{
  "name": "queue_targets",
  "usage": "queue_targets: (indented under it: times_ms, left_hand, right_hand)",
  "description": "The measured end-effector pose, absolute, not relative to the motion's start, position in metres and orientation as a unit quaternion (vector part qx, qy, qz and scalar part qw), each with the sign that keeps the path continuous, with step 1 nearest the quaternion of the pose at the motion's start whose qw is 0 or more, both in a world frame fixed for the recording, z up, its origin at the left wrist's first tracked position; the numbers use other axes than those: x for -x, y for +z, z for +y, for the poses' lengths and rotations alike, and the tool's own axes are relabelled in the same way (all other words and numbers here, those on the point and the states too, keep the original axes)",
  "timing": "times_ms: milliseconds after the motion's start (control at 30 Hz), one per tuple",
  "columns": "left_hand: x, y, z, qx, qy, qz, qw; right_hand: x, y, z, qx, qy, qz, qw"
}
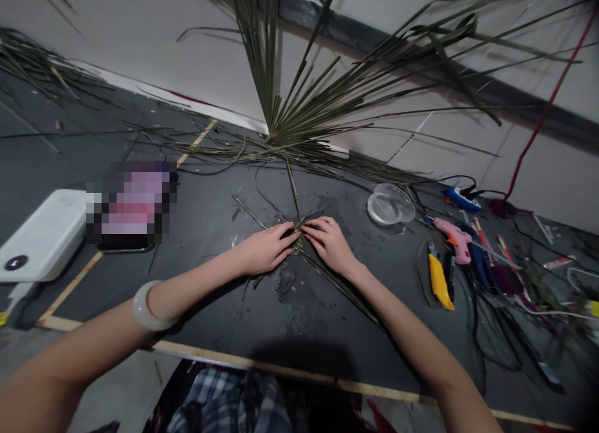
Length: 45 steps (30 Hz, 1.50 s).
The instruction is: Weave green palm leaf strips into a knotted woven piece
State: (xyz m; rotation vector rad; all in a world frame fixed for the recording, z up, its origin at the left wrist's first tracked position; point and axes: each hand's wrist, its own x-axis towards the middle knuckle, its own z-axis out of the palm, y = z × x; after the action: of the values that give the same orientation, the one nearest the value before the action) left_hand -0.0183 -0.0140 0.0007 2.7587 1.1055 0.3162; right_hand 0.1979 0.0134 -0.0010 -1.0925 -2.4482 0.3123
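A small woven piece of green palm leaf strips (296, 248) lies on the dark tabletop, with loose strip ends sticking out several ways. My left hand (269, 249) comes in from the left, its fingers closed on the weave's left side. From the right, my right hand (331, 243) pinches the strips near the top of the weave, its fingertips almost touching the left ones. One long strip (292, 186) runs up and away from the weave, while others (341, 286) trail down under my right forearm. Just which strip each fingertip grips is hidden.
A big fan-shaped palm leaf (290, 124) leans on the wall behind. To the left are a phone (128, 202) and a white power bank (49, 233). A clear plastic tub (390, 205), pink glue gun (456, 238) and yellow cutter (440, 277) lie at right among cables.
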Motion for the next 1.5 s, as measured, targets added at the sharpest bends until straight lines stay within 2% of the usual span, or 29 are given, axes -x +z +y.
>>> queue_targets:
  times_ms: [400, 567, 867, 1033, 1167, 1300, 1400, 1500]
  left_hand:
    - [0.018, 0.003, -0.014, -0.921, 0.112, 0.365, 0.073]
    - [0.018, 0.002, -0.014, -0.922, 0.106, 0.364, 0.076]
    - [0.018, 0.004, -0.015, -0.921, 0.100, 0.372, 0.062]
    - [0.018, 0.004, -0.015, -0.920, 0.098, 0.372, 0.073]
    - [0.020, 0.002, -0.014, -0.921, 0.107, 0.367, 0.078]
    - [0.020, 0.001, -0.014, -0.921, 0.109, 0.366, 0.074]
    - [0.020, 0.002, -0.015, -0.923, 0.111, 0.364, 0.060]
    - [0.021, 0.007, -0.017, -0.923, 0.114, 0.366, 0.026]
  right_hand:
    - [-0.200, -0.008, 0.013, 0.388, 0.115, -0.890, 0.212]
    - [-0.197, -0.001, 0.016, 0.395, 0.075, -0.890, 0.217]
    - [-0.177, 0.037, 0.050, 0.266, -0.059, -0.961, 0.053]
    - [-0.198, 0.040, 0.043, 0.248, -0.079, -0.966, 0.005]
    - [-0.212, 0.031, 0.027, 0.282, -0.076, -0.957, 0.005]
    - [-0.201, 0.035, 0.030, 0.290, -0.029, -0.956, 0.041]
    - [-0.182, 0.043, 0.049, 0.286, 0.068, -0.950, 0.101]
    - [-0.165, 0.049, 0.070, 0.290, 0.194, -0.936, 0.035]
